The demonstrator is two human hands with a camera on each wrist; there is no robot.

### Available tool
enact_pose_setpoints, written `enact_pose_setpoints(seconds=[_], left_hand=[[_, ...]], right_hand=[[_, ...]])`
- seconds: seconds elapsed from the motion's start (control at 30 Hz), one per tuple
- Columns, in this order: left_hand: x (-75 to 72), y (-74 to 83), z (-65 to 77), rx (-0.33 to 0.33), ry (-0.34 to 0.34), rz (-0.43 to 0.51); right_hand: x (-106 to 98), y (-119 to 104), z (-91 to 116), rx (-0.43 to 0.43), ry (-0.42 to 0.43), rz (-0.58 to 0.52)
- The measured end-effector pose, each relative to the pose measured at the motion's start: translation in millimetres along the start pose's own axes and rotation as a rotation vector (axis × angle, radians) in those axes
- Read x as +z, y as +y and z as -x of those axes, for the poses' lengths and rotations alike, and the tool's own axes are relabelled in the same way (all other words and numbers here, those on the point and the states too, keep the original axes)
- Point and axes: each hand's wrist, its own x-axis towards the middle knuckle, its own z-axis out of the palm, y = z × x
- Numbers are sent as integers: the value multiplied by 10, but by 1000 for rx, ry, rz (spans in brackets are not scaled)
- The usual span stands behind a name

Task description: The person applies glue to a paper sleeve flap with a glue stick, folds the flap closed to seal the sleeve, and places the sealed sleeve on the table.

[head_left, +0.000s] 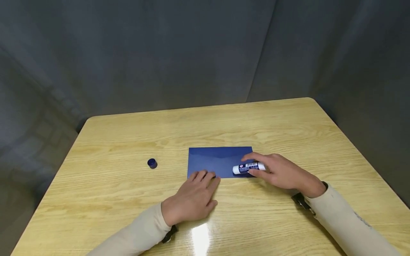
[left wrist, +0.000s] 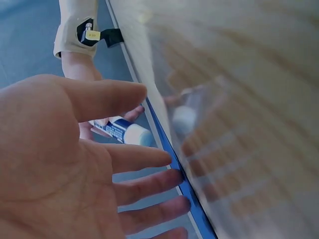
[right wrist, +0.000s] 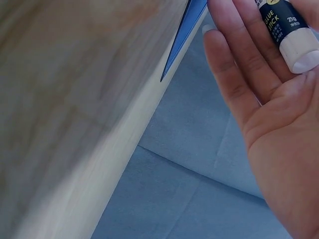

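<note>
A dark blue envelope (head_left: 208,161) lies on the table, its flap outline facing up. Over its right end, my right hand (head_left: 283,172) grips a white and navy glue stick (head_left: 239,169) lying nearly level between thumb and fingers. In the right wrist view, the label on the glue stick (right wrist: 284,22) reads "GLUE STICK", and its white end lies toward the palm. My left hand (head_left: 192,201) rests palm down with spread, straight fingertips on the envelope's near edge; the left wrist view shows these fingers (left wrist: 149,186) against the blue paper.
To the left of the envelope, a small dark blue cap (head_left: 152,163) sits on the wooden table (head_left: 128,199). Behind the table's far edge hangs a dark grey curtain (head_left: 160,57), which also runs along both sides.
</note>
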Motion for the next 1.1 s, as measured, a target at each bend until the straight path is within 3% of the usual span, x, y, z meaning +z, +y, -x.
enact_pose_setpoints(seconds=[0.2,0.37,0.8,1.1], left_hand=[[-9,-32,-32,-16,-45,-20],[-18,-89,-59,-46,-52,16],[-55,-698,-321,-157,-104,192],[-119,-788,-378,-175,-137,229]], right_hand=[[-8,-11,6,-2,5,14],[-19,-15,5,-7,30,41],[-1,36,87,-9,35,3],[16,23,94,-12,36,-7]])
